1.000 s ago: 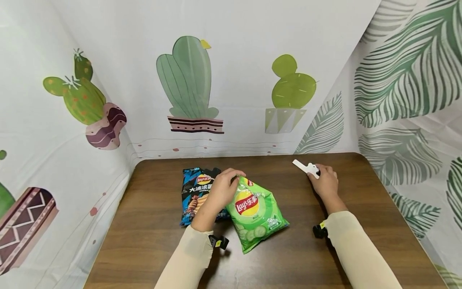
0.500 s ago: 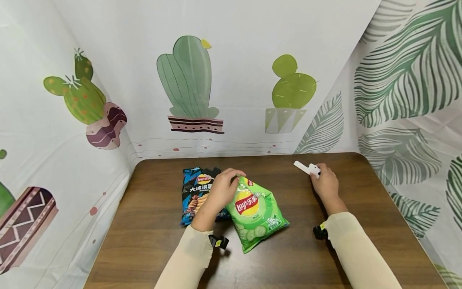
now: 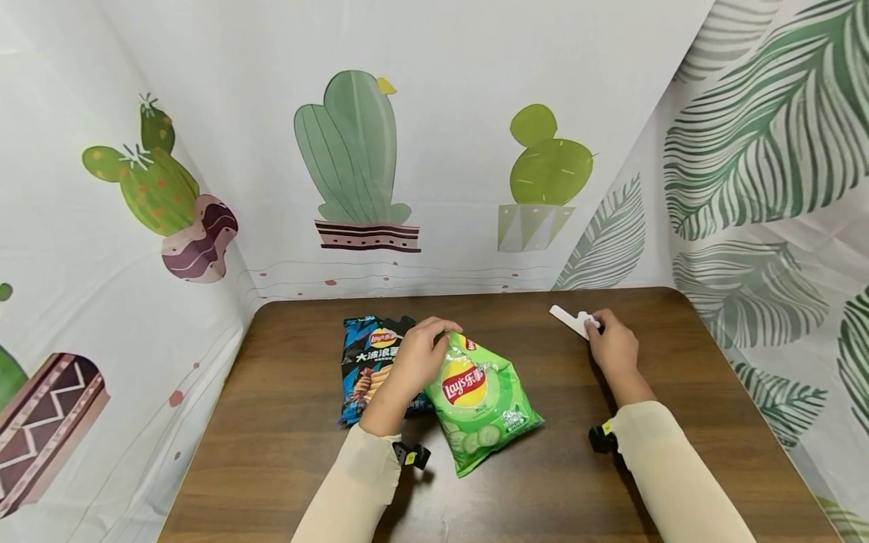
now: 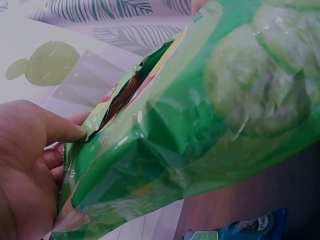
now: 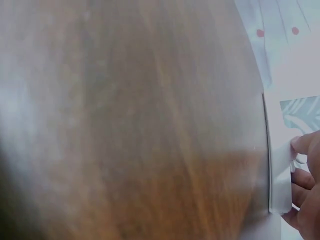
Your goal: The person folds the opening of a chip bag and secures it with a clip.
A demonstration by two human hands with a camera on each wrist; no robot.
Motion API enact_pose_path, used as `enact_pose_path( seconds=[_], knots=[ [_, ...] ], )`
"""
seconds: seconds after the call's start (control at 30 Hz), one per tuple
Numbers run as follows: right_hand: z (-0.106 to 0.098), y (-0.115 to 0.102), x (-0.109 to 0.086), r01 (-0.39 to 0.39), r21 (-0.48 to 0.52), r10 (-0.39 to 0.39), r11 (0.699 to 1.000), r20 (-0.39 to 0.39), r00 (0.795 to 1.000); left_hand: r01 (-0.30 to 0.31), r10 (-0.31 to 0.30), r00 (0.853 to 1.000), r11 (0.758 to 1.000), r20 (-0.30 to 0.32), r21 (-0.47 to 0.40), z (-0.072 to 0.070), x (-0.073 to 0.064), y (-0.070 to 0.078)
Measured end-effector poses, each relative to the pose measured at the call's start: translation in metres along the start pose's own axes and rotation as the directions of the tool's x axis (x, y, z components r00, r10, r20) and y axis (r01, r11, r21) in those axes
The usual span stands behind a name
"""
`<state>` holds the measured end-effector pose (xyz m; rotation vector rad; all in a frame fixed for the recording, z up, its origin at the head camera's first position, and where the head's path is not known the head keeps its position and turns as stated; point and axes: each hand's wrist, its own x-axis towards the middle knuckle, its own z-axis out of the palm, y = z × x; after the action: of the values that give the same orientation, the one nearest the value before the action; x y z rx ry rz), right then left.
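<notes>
My left hand [image 3: 419, 354] holds the upper left edge of a green Lay's chip bag [image 3: 475, 400] that stands tilted on the table. In the left wrist view, thumb and fingers [image 4: 62, 130] pinch the green bag [image 4: 160, 145] at its edge, where a dark gap shows. Over at the right, a white bag clip [image 3: 570, 320] is gripped by its handle end in my right hand [image 3: 614, 347]. The right wrist view has the clip [image 5: 280, 170] upright at the right edge, between thumb and fingers. That hand is partly cut off there.
A blue and black Lay's bag [image 3: 358, 369] lies left of the green one, partly hidden by my left forearm. Something black [image 3: 405, 323] shows at its top right corner. The brown wooden table [image 3: 285, 452] ends at a cactus-printed cloth [image 3: 455, 151].
The white clip has turned a little in my right hand, and the fingers have shifted on it. My left hand and both chip bags look still.
</notes>
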<state>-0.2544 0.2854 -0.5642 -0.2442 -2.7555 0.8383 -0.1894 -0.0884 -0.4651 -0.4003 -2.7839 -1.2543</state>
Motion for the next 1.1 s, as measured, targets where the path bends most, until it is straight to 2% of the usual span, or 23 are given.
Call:
enact_pose_path(
  seconds=[0.23, 0.47, 0.77, 1.1],
  knots=[
    [-0.0028, -0.0026, -0.0004, 0.000, 0.042, 0.000, 0.999, 0.001, 1.000, -0.006, 0.006, 1.000, 1.000, -0.004, -0.007, -0.0011, -0.0002, 0.0005],
    [-0.0049, -0.0043, 0.0019, -0.014, 0.112, 0.007, 0.994, 0.063, 0.998, -0.008, 0.008, 1.000, 1.000, -0.002, -0.029, -0.0037, -0.0005, 0.0010],
    [-0.0056, -0.0063, -0.0002, 0.033, 0.119, -0.043, 0.992, 0.089, 0.995, 0.010, -0.010, 1.000, 0.999, 0.004, -0.042, -0.0056, -0.0008, 0.0029],
    [-0.0052, -0.0059, -0.0063, -0.014, 0.151, -0.002, 0.988, 0.105, 0.994, 0.003, -0.004, 1.000, 0.999, -0.004, -0.038, -0.0055, -0.0006, 0.0022]
  ],
)
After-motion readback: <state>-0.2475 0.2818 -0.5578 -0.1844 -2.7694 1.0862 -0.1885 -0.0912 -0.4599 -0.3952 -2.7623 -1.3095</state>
